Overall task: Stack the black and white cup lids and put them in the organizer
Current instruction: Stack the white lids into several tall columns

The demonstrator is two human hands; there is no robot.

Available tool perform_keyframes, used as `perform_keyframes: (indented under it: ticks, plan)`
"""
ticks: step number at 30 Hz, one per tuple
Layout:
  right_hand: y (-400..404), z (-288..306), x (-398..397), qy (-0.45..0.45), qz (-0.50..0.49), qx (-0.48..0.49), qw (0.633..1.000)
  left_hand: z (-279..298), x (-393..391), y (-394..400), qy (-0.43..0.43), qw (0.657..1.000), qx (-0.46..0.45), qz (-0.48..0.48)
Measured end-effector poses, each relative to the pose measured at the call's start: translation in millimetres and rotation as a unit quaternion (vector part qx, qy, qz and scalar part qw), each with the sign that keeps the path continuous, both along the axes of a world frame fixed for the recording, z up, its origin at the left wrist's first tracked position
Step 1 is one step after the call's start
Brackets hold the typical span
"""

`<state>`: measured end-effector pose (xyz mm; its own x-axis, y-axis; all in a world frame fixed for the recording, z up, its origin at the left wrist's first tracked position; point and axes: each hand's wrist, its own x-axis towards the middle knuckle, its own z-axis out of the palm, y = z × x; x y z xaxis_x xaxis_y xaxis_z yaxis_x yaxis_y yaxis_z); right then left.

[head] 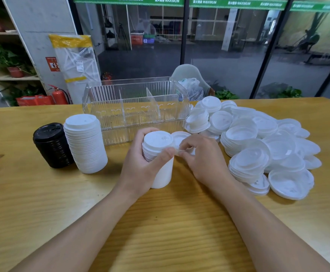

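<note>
My left hand (140, 163) grips a tall stack of white lids (157, 146) standing on the table in the middle. My right hand (201, 158) pinches the rim of a single white lid (180, 137) right beside the top of that stack. A finished white lid stack (85, 142) and a black lid stack (52, 146) stand at the left. The clear plastic organizer (136, 107), with dividers, sits behind them and holds no lids. A large loose pile of white lids (258, 142) spreads over the right.
The wooden table (160, 222) stretches toward me under my forearms. Behind its far edge are a white chair (189, 72), a fire extinguisher (59, 96), plant shelves at the left and glass walls.
</note>
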<state>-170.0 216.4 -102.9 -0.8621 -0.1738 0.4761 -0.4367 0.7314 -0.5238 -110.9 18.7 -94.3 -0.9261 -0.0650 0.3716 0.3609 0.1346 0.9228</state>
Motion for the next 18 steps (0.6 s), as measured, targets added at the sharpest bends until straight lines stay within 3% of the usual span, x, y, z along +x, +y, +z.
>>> perform_keyframes:
  ticks: [10, 13, 18]
  plan:
    - [4, 12, 12, -0.102, 0.026, -0.136, 0.985, -3, 0, -2, 0.017, 0.999, 0.043, 0.000]
    - [6, 16, 11, -0.084, 0.027, -0.182, 0.979, -3, 0, -3, 0.020, 0.999, 0.041, -0.003]
    - [3, 30, 17, -0.077, 0.044, -0.372, 0.924, -3, 1, -4, 0.014, 0.999, 0.046, -0.015]
